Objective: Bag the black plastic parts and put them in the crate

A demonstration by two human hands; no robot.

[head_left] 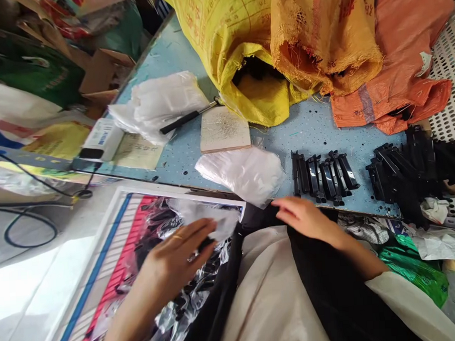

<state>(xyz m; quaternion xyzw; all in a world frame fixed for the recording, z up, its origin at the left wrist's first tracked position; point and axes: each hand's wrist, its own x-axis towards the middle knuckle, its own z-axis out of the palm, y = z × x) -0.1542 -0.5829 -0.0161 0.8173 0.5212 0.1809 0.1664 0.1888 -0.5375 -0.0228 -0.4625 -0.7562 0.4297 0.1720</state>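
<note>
My left hand (pixel 174 253), slightly blurred, is over a crate (pixel 117 235) of bagged black plastic parts (pixel 195 287). Its fingers and thumb curve round a clear plastic bag (pixel 222 221); something dark shows between them, and I cannot make out all of it. My right hand (pixel 307 218) is at the table's front edge with its fingers stretched out and nothing visible in them. Its fingertips are close to the corner of a stack of clear plastic bags (pixel 242 172); whether they touch is unclear. A row of black plastic parts (pixel 324 176) lies just beyond this hand.
Yellow (pixel 262 98), orange (pixel 328 60) and red (pixel 393 98) woven sacks lie across the table's back. A board (pixel 226 130), a black-handled tool (pixel 183 121), more plastic bags (pixel 167 97) and a white box (pixel 102 138) are further left. More black parts (pixel 401 168) are piled at right.
</note>
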